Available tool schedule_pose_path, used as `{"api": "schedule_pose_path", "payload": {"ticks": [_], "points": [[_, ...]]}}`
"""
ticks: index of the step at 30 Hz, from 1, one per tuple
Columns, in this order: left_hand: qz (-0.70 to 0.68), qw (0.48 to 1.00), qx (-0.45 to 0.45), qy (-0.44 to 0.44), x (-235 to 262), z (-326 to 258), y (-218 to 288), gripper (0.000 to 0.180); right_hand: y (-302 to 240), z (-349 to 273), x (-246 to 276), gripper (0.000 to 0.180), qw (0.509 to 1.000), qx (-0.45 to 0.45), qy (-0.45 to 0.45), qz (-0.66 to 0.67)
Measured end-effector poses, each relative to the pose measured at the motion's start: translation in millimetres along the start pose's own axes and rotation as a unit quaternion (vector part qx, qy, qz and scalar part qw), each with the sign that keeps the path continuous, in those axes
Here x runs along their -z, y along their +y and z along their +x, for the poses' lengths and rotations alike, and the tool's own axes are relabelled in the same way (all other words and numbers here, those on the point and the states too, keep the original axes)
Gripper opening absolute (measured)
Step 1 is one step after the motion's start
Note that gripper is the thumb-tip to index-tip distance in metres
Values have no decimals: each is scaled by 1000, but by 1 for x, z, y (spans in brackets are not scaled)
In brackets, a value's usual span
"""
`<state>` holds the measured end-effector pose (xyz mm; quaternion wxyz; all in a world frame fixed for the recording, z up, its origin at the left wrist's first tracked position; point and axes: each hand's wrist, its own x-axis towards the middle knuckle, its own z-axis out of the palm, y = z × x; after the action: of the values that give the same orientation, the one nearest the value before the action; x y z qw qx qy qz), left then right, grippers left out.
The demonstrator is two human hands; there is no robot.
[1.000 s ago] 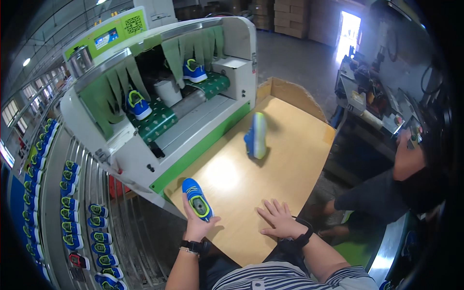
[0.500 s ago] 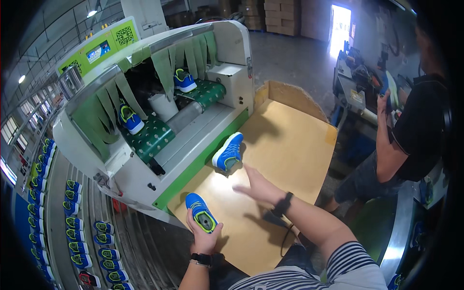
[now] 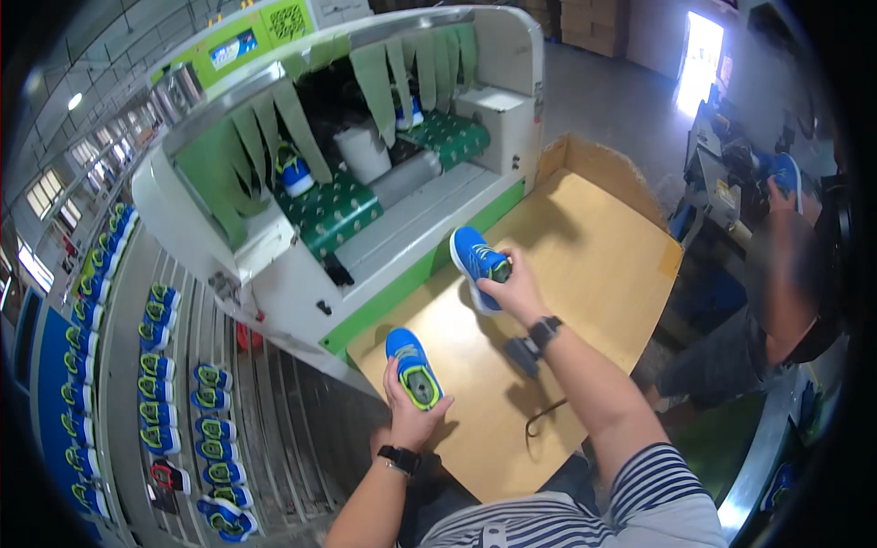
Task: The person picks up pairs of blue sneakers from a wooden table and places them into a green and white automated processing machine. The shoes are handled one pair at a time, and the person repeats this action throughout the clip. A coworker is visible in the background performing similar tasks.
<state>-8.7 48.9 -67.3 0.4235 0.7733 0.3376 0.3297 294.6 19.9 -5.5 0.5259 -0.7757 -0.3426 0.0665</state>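
Observation:
Two blue sneakers with lime trim are in my hands above a tan tabletop (image 3: 594, 251). My left hand (image 3: 408, 418) is closed around the heel end of one sneaker (image 3: 404, 347), its toe pointing away from me and its opening facing up. Farther right, my right hand (image 3: 519, 290) grips the other sneaker (image 3: 470, 250) at the heel. That one is tilted, so its white sole edge shows along the left side. The fingers under both shoes are partly hidden.
Beyond the tabletop stands a white machine (image 3: 498, 173) with green strip curtains; sneakers sit on its green belts (image 3: 343, 215). Racks (image 3: 274, 438) at left carry several rows of blue sneakers. A dark block (image 3: 523, 356) and a cable (image 3: 546, 416) lie near my right wrist. A co-worker (image 3: 786, 292) stands at right.
My right hand, earlier open beside the sneaker on the tabletop, has taken hold of it and turned it. The left hand keeps its sneaker. The right belt's sneaker is deeper behind the strips.

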Motion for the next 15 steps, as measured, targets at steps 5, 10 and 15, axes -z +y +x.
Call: {"api": "schedule_pose_path", "payload": {"ticks": [5, 10, 15], "points": [[-15, 1000, 18, -6, -4, 2, 7, 121, -5, -107, 50, 81, 983, 64, -124, -115], [-125, 986, 98, -48, 8, 26, 21, 110, -1, -123, 70, 88, 986, 5, -168, -3], [-453, 849, 267, -46, 52, 72, 77, 77, -17, -75, 88, 78, 986, -56, -148, 54]]}}
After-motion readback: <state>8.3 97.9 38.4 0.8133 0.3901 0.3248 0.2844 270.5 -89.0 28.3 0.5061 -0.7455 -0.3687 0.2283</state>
